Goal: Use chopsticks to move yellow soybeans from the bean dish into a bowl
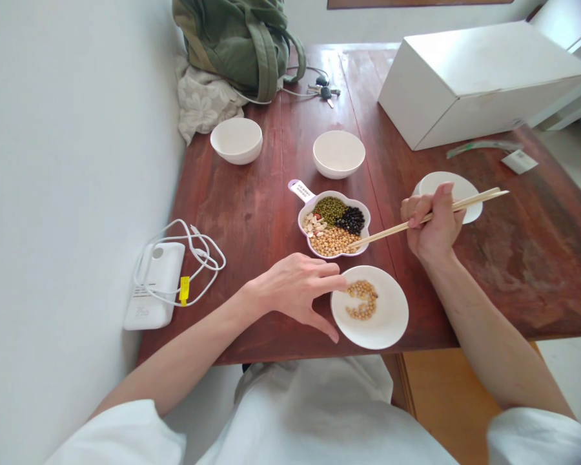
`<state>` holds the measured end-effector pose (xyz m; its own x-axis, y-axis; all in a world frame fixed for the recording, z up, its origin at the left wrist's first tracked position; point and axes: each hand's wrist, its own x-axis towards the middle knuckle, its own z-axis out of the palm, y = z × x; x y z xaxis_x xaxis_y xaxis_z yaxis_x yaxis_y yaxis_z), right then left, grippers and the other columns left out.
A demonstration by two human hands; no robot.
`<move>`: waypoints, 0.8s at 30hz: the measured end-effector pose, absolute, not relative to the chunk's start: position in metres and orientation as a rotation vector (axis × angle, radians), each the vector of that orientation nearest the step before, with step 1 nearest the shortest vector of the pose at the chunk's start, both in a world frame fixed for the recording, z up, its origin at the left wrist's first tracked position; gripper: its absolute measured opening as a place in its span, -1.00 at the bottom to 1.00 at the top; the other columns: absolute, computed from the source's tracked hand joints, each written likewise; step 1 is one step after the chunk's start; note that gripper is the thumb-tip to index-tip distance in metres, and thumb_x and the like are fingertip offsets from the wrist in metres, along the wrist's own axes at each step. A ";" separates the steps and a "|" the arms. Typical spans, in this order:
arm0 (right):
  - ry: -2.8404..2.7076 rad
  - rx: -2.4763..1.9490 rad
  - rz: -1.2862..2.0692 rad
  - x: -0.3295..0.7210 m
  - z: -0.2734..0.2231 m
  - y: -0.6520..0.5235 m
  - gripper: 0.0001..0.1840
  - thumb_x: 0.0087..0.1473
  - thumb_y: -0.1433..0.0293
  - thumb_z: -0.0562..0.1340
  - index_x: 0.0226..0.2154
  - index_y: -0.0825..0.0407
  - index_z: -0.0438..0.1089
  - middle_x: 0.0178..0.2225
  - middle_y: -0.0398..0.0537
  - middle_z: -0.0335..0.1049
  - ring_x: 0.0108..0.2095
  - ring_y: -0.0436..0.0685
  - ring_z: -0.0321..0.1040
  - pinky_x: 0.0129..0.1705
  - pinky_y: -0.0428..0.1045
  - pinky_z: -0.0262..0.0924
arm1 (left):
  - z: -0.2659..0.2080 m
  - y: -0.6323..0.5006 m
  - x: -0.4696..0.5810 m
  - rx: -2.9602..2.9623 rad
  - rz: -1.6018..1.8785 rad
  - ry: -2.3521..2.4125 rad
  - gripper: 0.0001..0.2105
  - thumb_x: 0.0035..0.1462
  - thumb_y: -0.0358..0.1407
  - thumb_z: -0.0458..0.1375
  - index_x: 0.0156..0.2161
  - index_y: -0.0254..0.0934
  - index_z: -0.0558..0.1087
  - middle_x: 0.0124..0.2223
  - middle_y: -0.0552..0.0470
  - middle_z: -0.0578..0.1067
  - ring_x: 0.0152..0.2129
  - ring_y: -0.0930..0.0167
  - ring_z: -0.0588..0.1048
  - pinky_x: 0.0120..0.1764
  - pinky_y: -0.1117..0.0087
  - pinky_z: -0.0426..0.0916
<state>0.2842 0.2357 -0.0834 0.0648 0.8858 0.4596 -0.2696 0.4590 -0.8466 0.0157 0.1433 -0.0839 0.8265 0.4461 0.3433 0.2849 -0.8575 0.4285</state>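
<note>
My right hand (pixel 433 223) is closed around a pair of wooden chopsticks (pixel 392 230), whose tips rest among the soybeans (pixel 332 242) in a flower-shaped dish (pixel 300 223). That dish also carries green mung beans (pixel 330 211), black beans (pixel 351 220) and pale peanuts (pixel 314 225) in separate heaps. Fingers spread, my left hand (pixel 303 289) is at the left rim of a white bowl (pixel 392 316). Inside this bowl lie several soybeans (pixel 363 311) and one darker bean. Whether the left thumb touches the bowl is unclear.
Two white bowls, one at the back left (pixel 237 155) and one in the middle (pixel 339 169), stand behind the dish; another white bowl (pixel 458 187) is behind my right hand. A power bank (pixel 157 284) with a white cable lies left. Keys (pixel 325 92), a green bag (pixel 232 51) and a white box (pixel 484 77) are farther back.
</note>
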 end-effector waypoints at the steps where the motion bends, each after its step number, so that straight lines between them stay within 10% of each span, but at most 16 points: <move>1: -1.204 -0.654 0.989 0.284 -0.083 0.235 -0.25 0.39 0.04 0.25 -0.78 0.00 0.26 -0.80 -0.15 0.02 -0.74 -0.04 -0.11 -0.60 0.04 -0.34 | -0.084 0.143 0.016 2.620 0.619 0.565 -0.39 0.09 0.31 0.28 -0.10 -0.23 0.43 -0.29 0.02 0.54 -0.43 0.36 0.53 -0.39 0.33 0.26; 24: -1.244 -0.652 0.974 0.280 -0.085 0.233 -0.24 0.35 0.01 0.26 -0.80 -0.01 0.30 -0.83 -0.13 0.03 -0.77 -0.04 -0.14 -0.64 0.00 -0.28 | -0.088 0.154 0.002 2.295 0.655 0.666 -0.34 0.08 0.43 0.15 -0.29 -0.21 0.27 -0.46 0.12 0.45 -0.60 0.46 0.35 -0.46 0.37 0.18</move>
<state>0.2800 0.2325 -0.0850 0.0274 0.8802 0.4738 -0.2483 0.4651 -0.8497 0.0020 0.1536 -0.0884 0.7463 0.6075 0.2720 0.2821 -0.6588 0.6974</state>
